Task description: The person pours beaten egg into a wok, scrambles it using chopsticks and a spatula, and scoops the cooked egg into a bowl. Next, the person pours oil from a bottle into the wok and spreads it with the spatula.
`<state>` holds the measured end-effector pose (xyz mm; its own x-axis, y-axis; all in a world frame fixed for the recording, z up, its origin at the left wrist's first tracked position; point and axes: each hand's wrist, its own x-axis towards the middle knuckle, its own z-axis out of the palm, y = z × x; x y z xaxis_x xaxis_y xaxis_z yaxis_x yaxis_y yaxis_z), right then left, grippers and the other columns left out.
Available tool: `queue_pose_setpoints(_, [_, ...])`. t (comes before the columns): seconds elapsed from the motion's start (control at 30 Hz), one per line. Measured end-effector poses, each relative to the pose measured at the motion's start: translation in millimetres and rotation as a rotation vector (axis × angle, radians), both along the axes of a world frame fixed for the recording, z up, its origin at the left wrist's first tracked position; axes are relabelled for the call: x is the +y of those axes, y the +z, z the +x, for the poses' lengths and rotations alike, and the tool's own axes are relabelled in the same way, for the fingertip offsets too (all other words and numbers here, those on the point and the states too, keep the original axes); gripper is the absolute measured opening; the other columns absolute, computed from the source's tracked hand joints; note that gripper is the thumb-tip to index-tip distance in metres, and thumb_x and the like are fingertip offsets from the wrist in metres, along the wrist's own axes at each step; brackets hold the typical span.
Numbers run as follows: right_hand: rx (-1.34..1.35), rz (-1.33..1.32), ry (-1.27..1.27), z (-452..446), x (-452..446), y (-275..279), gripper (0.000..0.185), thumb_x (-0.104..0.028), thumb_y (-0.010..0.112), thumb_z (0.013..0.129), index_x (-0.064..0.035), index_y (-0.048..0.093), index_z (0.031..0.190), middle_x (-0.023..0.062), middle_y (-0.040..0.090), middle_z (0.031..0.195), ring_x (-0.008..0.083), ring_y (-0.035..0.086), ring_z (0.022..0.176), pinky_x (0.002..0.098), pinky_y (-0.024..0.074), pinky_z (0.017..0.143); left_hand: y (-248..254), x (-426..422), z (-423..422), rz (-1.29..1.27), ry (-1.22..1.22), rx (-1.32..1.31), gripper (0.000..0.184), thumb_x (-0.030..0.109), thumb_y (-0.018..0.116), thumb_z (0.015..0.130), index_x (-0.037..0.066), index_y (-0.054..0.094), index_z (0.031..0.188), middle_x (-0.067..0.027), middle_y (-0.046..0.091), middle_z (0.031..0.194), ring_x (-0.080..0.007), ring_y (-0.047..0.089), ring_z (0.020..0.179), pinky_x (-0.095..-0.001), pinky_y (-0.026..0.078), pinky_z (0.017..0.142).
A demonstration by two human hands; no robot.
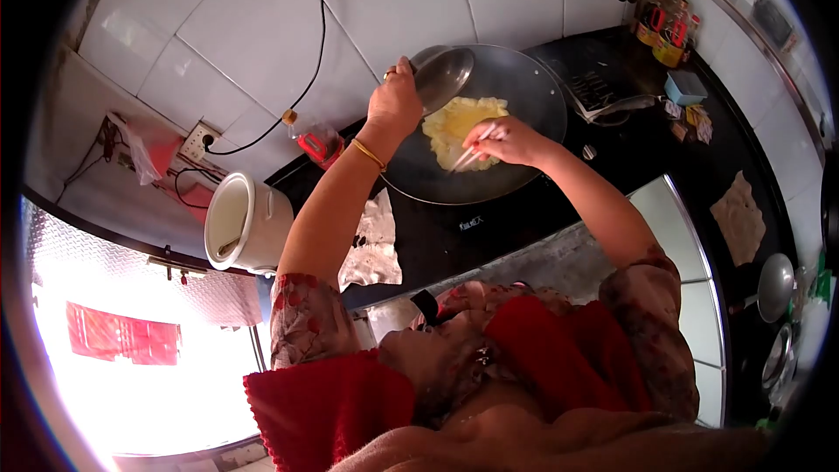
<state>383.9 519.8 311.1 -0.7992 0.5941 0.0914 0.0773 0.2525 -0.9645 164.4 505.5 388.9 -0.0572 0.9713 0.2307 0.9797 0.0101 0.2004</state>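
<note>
A large dark wok (535, 96) sits on the black stovetop, with a yellow sheet of egg (454, 122) spread in its middle. My left hand (395, 105) grips a metal bowl (447, 77) by its edge, tilted above the far left side of the wok. Chopsticks (470, 154) are pinched in my right hand (510, 142), their tips down at the near edge of the egg. The egg's surface looks pale and partly runny. My right fingers cover a part of it, and the inside of the bowl is only partly visible.
A red-labelled bottle (320, 145) and a white bucket (278, 227) stand left of the wok. Several sauce bottles (671, 33) and a blue tub (686, 87) are at the back right. A ladle (774, 288) lies farther right. A power cord (322, 52) hangs along the tiled wall.
</note>
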Motion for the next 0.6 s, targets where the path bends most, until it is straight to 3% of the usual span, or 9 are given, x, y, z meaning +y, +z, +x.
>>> queue_pose_setpoints(0.13, [-0.008, 0.239, -0.097, -12.3, 24.0, -31.4, 0.016, -0.009, 0.052, 0.084, -0.0041, 0.066, 0.091, 0.0087, 0.066, 0.079, 0.0158, 0.062, 0.068, 0.0269, 0.0485, 0.063, 1.9, -0.2, 4.2, -0.055, 0.029, 0.038, 0.057, 0.006, 0.057, 0.077, -0.004, 0.03, 0.126, -0.0231, 0.052, 0.114, -0.0371, 0.059, 0.098, -0.04, 0.051, 0.08])
queue_pose_setpoints(0.17, [-0.026, 0.4, -0.171, -12.6, 34.1, -40.2, 0.016, -0.008, 0.052, 0.083, -0.0057, 0.066, 0.09, 0.0106, 0.066, 0.079, 0.018, 0.063, 0.069, 0.0284, 0.0489, 0.065, 2.7, -0.4, 4.6, -0.07, 0.041, 0.036, 0.058, 0.006, 0.058, 0.077, -0.004, 0.029, 0.126, -0.0231, 0.052, 0.114, -0.0371, 0.059, 0.098, -0.0399, 0.051, 0.08])
queue_pose_setpoints(0.3, [0.141, 0.427, -0.465, -1.2, 53.9, -34.0, 0.016, -0.004, 0.052, 0.082, -0.0052, 0.066, 0.089, 0.0105, 0.066, 0.081, 0.0185, 0.063, 0.071, 0.0282, 0.0487, 0.065, -5.9, 4.1, -1.9, 0.008, 0.032, 0.049, 0.061, 0.008, 0.062, 0.075, -0.004, 0.03, 0.125, -0.0229, 0.052, 0.113, -0.0374, 0.059, 0.098, -0.04, 0.051, 0.08])
queue_pose_setpoints(0.4, [0.028, 0.321, -0.598, 16.7, 65.1, -1.6, 0.014, -0.007, 0.052, 0.082, -0.0038, 0.066, 0.086, 0.0117, 0.067, 0.081, 0.021, 0.065, 0.073, 0.0295, 0.0495, 0.066, -2.1, 2.2, -0.7, -0.003, 0.043, 0.033, 0.062, 0.009, 0.064, 0.074, -0.003, 0.031, 0.124, -0.023, 0.052, 0.113, -0.0377, 0.059, 0.097, -0.0402, 0.051, 0.08])
queue_pose_setpoints(0.5, [-0.044, 0.488, -0.783, 30.3, 88.4, -3.5, 0.018, -0.015, 0.053, 0.08, -0.0026, 0.066, 0.084, 0.0155, 0.066, 0.076, 0.0284, 0.065, 0.074, 0.0341, 0.0501, 0.067, -2.4, 3.1, -0.7, 0.002, 0.048, 0.019, 0.06, 0.009, 0.066, 0.073, -0.002, 0.033, 0.121, -0.023, 0.053, 0.112, -0.0377, 0.059, 0.097, -0.0405, 0.051, 0.08])
queue_pose_setpoints(0.6, [-0.127, 0.297, -0.757, 28.8, 101.9, -38.7, 0.019, -0.016, 0.053, 0.08, -0.002, 0.066, 0.084, 0.0155, 0.066, 0.074, 0.028, 0.065, 0.073, 0.0341, 0.0502, 0.067, -1.2, 2.2, 1.3, 0.002, 0.049, 0.009, 0.06, 0.01, 0.069, 0.072, -0.001, 0.033, 0.119, -0.0229, 0.053, 0.111, -0.0376, 0.059, 0.097, -0.0404, 0.051, 0.08])
